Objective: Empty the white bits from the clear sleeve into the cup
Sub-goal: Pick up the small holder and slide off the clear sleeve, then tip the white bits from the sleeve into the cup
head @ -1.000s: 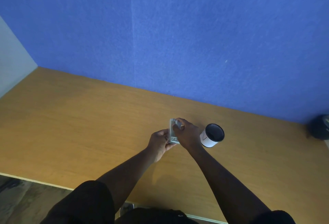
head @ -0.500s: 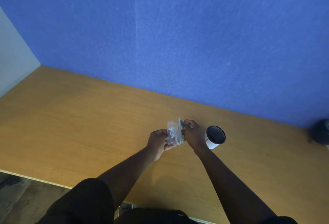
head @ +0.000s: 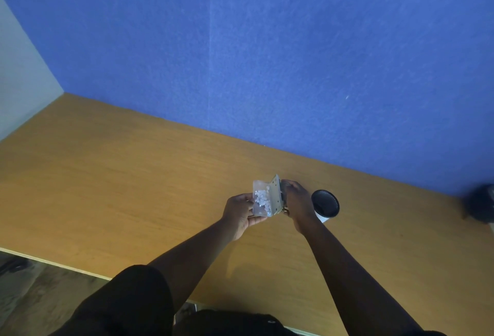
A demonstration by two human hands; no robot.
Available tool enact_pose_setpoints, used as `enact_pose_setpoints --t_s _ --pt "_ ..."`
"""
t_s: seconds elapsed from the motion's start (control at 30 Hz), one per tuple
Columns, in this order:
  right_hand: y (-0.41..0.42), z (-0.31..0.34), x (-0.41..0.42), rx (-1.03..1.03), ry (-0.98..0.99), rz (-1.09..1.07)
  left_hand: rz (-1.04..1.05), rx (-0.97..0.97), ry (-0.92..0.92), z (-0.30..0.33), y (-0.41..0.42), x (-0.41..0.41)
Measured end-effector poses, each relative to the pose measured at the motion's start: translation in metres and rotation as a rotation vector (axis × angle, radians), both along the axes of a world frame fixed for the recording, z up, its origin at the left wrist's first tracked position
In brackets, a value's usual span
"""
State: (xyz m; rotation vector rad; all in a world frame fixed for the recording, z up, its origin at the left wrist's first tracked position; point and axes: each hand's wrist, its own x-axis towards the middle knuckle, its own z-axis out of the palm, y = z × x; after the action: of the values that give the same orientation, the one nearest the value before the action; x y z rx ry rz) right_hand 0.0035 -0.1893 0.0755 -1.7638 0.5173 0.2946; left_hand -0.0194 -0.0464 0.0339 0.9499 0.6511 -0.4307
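Both hands hold a small clear sleeve above the wooden table. It is spread apart like a flap, and several white bits lie in its left half. My left hand grips the sleeve's left and lower edge. My right hand pinches its right flap. A white cup with a dark inside stands upright on the table just right of my right hand, partly hidden by it.
A blue wall rises behind the table. A dark round object sits at the far right edge. The table's front edge runs at lower left, with floor below it.
The sleeve, held closed and edge-on a second ago, has been spread apart, and the white bits now show. My right hand moved right, toward the cup.
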Motion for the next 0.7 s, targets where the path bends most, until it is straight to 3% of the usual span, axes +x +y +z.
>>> enact_pose_setpoints --t_s 0.2,0.5,0.7 --pt "0.005 0.003 0.003 -0.021 -0.066 0.029 0.009 0.003 0.015 0.001 0.001 0.0" --pt "0.006 -0.004 0.004 0.2 0.053 -0.045 0.018 0.019 0.036 -0.002 0.005 0.0" --pt "-0.009 -0.017 0.004 0.124 0.091 -0.015 0.076 0.104 0.073 -0.013 0.017 0.009"
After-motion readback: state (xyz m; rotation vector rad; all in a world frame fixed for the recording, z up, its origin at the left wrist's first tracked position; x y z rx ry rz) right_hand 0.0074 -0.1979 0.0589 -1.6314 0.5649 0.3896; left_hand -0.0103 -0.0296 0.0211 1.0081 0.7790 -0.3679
